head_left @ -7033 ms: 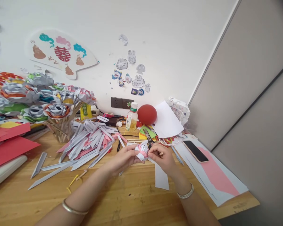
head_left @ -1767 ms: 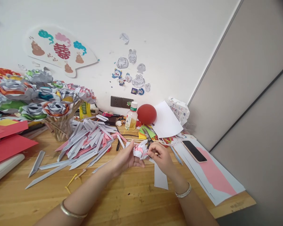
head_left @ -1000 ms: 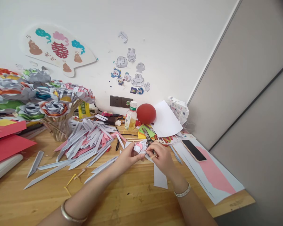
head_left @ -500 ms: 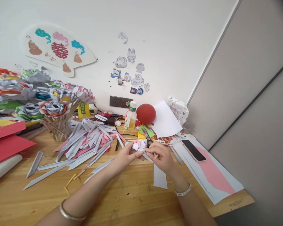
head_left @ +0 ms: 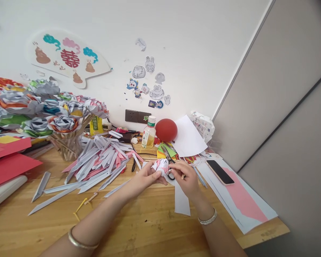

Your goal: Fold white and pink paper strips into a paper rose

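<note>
A small folded paper flower (head_left: 161, 166), white with pink, is held between the thumb and fingers of my left hand (head_left: 148, 175). My right hand (head_left: 186, 177) is closed at the flower's right side, its thumb and fingertips at the edge of the petals. A short wooden stick (head_left: 183, 176) pokes out from the curled fingers of that hand. Scissors (head_left: 166, 152) lie open just behind the flower, their handles partly hidden by it and by my right hand. Under the hands rests a white paper strip (head_left: 182, 200).
A pile of folded paper strips (head_left: 104, 157) spreads to the left, before a vase (head_left: 69, 148) of paper flowers. Behind stand a bottle (head_left: 149, 132) and a red balloon (head_left: 166, 130). A phone (head_left: 219, 172) lies on paper sheets (head_left: 246, 200) at right.
The flower has turned in my left hand, with its petals now facing more upward. My right hand has shifted slightly at its edge. The view has moved a little.
</note>
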Demonstrator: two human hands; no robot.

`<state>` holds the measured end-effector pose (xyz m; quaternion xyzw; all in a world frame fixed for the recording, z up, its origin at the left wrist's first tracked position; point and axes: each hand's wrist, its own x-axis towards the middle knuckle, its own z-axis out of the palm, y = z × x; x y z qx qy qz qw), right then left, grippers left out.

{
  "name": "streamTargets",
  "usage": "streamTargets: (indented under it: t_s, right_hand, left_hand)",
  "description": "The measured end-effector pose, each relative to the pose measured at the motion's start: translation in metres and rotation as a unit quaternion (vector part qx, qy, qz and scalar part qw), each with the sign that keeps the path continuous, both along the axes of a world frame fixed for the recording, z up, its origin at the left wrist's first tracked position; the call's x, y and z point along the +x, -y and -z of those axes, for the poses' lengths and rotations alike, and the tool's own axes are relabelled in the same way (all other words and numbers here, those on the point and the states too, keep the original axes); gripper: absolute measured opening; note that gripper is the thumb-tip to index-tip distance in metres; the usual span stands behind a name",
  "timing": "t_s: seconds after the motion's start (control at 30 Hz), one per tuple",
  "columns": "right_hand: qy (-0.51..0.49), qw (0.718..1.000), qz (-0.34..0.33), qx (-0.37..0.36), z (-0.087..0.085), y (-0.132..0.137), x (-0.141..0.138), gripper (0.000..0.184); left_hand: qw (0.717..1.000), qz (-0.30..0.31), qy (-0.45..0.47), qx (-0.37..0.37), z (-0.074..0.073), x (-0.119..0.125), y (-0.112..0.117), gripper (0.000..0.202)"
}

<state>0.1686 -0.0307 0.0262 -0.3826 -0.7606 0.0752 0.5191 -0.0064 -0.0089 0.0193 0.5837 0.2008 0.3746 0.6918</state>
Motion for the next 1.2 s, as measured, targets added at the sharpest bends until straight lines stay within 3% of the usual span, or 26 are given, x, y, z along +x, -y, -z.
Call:
streamTargets:
  t_s: [0.4, 0.53, 0.8, 1.03, 1.2]
  right_hand:
    - [0.042, 0.997, -0.055, -0.03, 0.0, -0.0035, 0.0081, 0.007]
    - [0.035, 0.997, -0.042, -0.047, 0.0014, -0.0035, 0.0072, 0.002]
    - [0.018, 0.998, -0.032, -0.057, 0.0022, -0.001, 0.0033, 0.004]
    - [0.049, 0.998, -0.047, 0.001, 0.0008, -0.0019, 0.0048, 0.008]
    - [0.005, 0.996, -0.072, -0.043, -0.0045, -0.0003, 0.0061, 0.014]
  left_hand:
    - [0.999, 0.049, -0.006, 0.003, 0.0053, -0.0037, -0.0031, 0.026]
    - [0.998, 0.055, -0.017, 0.01, 0.0044, -0.0052, -0.0043, 0.026]
    - [0.999, 0.049, -0.001, -0.024, 0.0024, -0.0033, -0.0033, 0.029]
    - [0.991, 0.062, 0.078, -0.094, 0.003, 0.0026, 0.0017, 0.019]
    - [0.991, 0.071, 0.075, -0.087, 0.0005, 0.0012, 0.0026, 0.02]
